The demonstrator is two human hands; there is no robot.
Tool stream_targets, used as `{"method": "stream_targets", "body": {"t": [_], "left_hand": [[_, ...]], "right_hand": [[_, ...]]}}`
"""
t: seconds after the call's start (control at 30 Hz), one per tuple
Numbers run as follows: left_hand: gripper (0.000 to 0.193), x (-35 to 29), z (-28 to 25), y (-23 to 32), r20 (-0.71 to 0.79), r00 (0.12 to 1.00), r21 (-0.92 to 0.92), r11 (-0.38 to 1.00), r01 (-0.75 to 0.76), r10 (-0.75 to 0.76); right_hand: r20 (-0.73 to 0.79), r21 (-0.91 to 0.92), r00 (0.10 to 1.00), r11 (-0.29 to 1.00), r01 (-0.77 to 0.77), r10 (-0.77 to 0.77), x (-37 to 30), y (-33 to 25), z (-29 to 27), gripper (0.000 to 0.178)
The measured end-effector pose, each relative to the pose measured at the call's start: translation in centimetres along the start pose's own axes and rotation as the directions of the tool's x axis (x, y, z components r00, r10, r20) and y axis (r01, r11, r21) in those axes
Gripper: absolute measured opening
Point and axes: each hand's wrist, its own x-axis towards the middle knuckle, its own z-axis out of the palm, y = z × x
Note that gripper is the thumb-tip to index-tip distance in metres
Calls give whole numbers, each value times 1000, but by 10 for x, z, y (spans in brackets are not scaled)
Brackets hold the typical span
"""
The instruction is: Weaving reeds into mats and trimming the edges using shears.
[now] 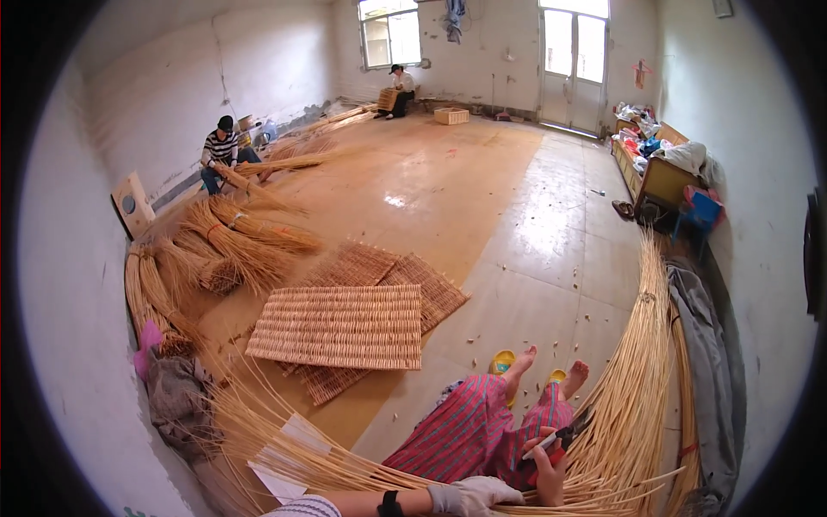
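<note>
Low in the head view, my left hand [475, 497], in a pale glove, closes over a spread of long peeled wicker rods [366, 470] lying across my lap. Just to its right, my right hand [549, 476] is wrapped round red-handled pruning shears [560, 452]; their dark jaws point up and right toward a tall bundle of rods [633, 370]. The bundle leans along my right side, its thin ends pointing away. My legs, in pink striped trousers [457, 431], stretch forward beneath my hands. Some of the shears is hidden by my fingers.
Flat woven wicker panels [336, 323] lie stacked ahead left. More rod bundles [228, 241] line the left wall. Two other people work farther off, one in a striped top [226, 151]. A cluttered wooden bench [655, 164] and blue stool [702, 211] stand right. Clippings dot the floor.
</note>
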Motion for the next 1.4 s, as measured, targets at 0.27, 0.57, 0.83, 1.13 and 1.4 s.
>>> {"method": "stream_targets", "body": {"t": [0.27,0.57,0.83,1.13,1.4], "left_hand": [[39,2,2,-6,15,1000,24,1000,0,0],[32,1,2,-3,27,999,104,994,-24,21],[32,0,-3,6,4,999,66,997,-33,32],[29,2,-2,8,29,1000,97,995,2,-5],[31,-1,-4,17,-33,999,16,1000,26,-26]], "right_hand": [[13,-44,1000,999,-6,6,0,-6,0,37],[22,-10,999,1000,-28,28,0,-8,2,38],[40,-33,999,999,-2,3,0,-12,3,37],[55,-5,998,1000,-12,12,0,-14,5,40],[68,0,997,1000,-21,21,3,-11,2,41]]}}
